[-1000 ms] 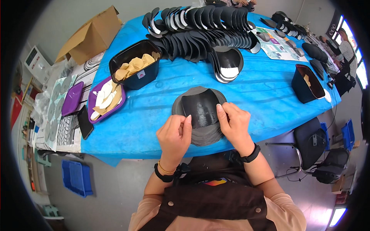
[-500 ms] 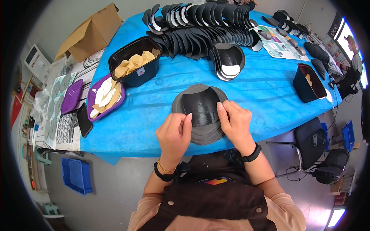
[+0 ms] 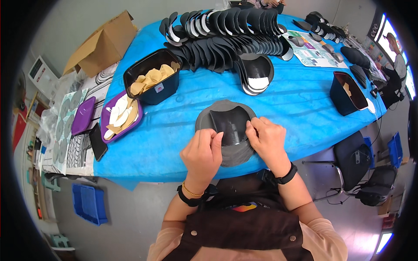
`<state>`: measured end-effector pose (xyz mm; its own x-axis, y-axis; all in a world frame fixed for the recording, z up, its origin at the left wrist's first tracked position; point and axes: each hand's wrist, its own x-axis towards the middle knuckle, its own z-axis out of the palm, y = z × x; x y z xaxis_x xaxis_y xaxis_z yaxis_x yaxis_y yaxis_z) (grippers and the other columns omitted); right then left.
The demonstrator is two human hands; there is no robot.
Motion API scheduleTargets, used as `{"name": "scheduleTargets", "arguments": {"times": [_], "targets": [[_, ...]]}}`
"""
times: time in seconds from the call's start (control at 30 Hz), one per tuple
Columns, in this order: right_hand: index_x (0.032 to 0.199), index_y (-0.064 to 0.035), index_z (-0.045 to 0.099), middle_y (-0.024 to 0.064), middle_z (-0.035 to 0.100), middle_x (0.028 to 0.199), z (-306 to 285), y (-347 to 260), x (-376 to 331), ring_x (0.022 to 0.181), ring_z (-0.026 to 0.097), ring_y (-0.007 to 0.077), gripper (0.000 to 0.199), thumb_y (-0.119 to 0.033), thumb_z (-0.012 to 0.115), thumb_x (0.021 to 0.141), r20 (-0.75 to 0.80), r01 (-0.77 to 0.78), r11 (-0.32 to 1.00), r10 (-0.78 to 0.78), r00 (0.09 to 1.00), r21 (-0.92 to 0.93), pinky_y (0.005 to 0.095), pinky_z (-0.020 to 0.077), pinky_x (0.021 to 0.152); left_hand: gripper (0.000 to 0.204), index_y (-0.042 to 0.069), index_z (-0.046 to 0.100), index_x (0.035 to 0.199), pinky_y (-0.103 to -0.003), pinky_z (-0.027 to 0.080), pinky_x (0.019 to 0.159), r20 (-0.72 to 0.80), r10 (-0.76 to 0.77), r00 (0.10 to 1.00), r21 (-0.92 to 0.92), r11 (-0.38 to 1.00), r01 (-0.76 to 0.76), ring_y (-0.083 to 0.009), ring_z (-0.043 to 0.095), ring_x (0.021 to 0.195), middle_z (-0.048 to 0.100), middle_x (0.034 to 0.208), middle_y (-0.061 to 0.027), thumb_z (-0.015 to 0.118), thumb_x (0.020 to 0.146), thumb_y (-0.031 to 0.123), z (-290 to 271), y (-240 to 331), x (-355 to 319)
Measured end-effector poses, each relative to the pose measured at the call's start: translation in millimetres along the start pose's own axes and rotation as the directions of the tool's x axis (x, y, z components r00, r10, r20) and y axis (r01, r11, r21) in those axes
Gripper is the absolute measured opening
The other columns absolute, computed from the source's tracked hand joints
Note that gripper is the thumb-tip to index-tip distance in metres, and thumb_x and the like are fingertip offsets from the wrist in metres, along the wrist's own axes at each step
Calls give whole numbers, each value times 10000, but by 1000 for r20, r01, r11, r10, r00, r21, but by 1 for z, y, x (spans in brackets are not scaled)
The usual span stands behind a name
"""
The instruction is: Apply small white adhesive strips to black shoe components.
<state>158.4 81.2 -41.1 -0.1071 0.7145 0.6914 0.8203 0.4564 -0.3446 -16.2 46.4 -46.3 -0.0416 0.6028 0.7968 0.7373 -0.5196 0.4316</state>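
A glossy black curved sheet (image 3: 230, 124) lies on top of a stack of grey rounded pads (image 3: 237, 160) at the near edge of the table. My left hand (image 3: 202, 152) is closed, thumb and bent fingers pinching the sheet's left side. On the opposite edge my right hand (image 3: 268, 138) pinches it too, fingertips curled. The sheet bows between them, its left edge standing up. Beyond the stack rests a nested group of black curved pieces (image 3: 257, 67) with a white patch on the front one.
Long rows of black curved pieces (image 3: 209, 52) fill the table's far side. At left stand a black bin of tan pieces (image 3: 152, 93), a purple tray (image 3: 124, 132), a phone (image 3: 98, 142) and a cardboard box (image 3: 102, 43). Another black bin (image 3: 348, 95) is at right. People work farther off.
My left hand has shifted slightly right, toward my right hand, and the sheet looks more bowed. Both hands keep their pinch. The whole view has tilted a little.
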Motion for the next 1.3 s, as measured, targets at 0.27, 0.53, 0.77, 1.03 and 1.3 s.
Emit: {"name": "scheduleTargets", "arguments": {"times": [0.27, 0.53, 0.77, 1.03, 1.3], "targets": [[665, -127, 644, 60, 590, 583, -5, 7, -1, 451, 562, 271, 178, -219, 633, 818, 34, 30, 994, -27, 999, -105, 378, 415, 412, 180, 48, 598, 857, -296, 411, 481, 78, 35, 996, 98, 994, -43, -196, 545, 532, 556, 685, -52, 732, 842, 169, -4, 18, 15], [635, -113, 612, 90, 610, 581, -15, 11, -5, 457, 602, 279, 283, -259, 611, 877, 134, 39, 973, -8, 991, -227, 392, 424, 400, 231, 124, 623, 951, -316, 405, 420, 344, 119, 931, 354, 902, -246, -201, 576, 535, 487, 711, -36, 730, 844, 299, -12, 39, 40], [758, -91, 597, 114, 631, 643, -22, 24, -18, 566, 624, 336, 311, -303, 517, 971, 176, -149, 989, 147, 973, -1, 435, 461, 502, 270, 118, 586, 959, -341, 430, 431, 395, 104, 913, 359, 897, -257, -241, 582, 536, 509, 726, -60, 716, 856, 331, -12, 35, 42], [1119, -77, 620, 118, 671, 998, -21, 21, -17, 807, 643, 308, 278, -291, 519, 975, 94, -275, 907, 259, 961, 317, 407, 507, 690, 231, 78, 597, 966, -375, 451, 507, 332, -63, 941, 261, 965, -27, -299, 589, 603, 573, 761, -90, 696, 884, 270, -24, 19, 24], [1296, 3, 540, 159, 555, 1305, -7, -1, -7, 1175, 510, 351, 507, -337, 591, 924, 131, -109, 944, 71, 989, 313, 434, 435, 977, 110, 32, 683, 994, -333, 447, 529, 100, 6, 995, 122, 992, -18, -263, 572, 583, 598, 765, -105, 656, 913, 101, -21, 6, 10]]}}
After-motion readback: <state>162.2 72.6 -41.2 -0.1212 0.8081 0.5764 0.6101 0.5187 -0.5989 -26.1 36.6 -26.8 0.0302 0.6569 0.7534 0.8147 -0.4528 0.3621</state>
